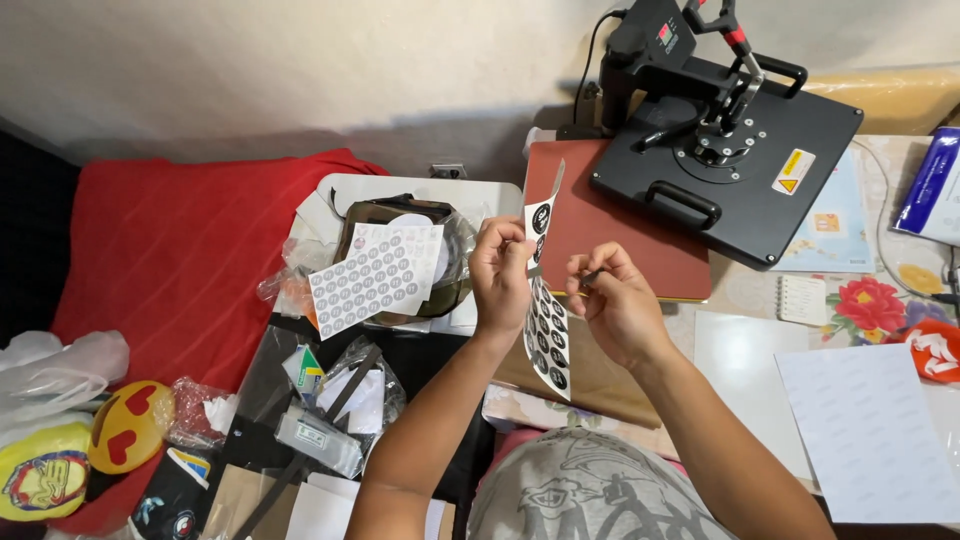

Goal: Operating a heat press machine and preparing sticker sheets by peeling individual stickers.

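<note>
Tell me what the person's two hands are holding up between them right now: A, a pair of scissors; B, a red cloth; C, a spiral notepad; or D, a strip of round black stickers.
D: the left hand pinches a narrow strip of round black stickers near its top, and the right hand works at its edge, in front of the black heat press.
</note>
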